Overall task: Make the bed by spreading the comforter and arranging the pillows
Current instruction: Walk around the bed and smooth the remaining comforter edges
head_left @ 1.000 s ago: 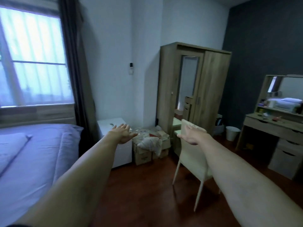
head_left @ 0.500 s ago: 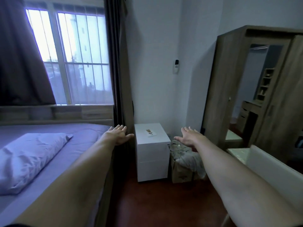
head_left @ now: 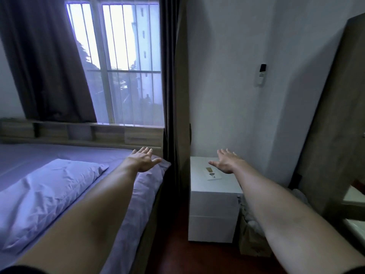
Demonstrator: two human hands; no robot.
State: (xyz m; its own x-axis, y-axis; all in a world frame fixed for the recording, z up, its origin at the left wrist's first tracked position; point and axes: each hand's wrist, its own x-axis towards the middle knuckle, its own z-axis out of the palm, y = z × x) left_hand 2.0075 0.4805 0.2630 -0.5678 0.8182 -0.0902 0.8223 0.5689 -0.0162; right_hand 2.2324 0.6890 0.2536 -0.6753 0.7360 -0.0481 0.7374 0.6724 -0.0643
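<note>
Barely started imo: left hand (head_left: pixel 143 162) and right hand (head_left: pixel 225 162) both splayed, grip on nothing. Wrinkled lilac pillow (head_left: pixel 46 196) needs grabbing next; can't see any comforter.

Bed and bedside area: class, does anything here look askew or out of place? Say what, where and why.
The pillow lies diagonally across the bed, well short of the headboard, and looks crumpled. No comforter is in view. Both the left hand and the right hand are open and hold nothing.

creased cloth pillow (head_left: pixel 45 196), smooth matt white nightstand (head_left: pixel 213 212), wood-grain headboard (head_left: pixel 110 133).
</note>
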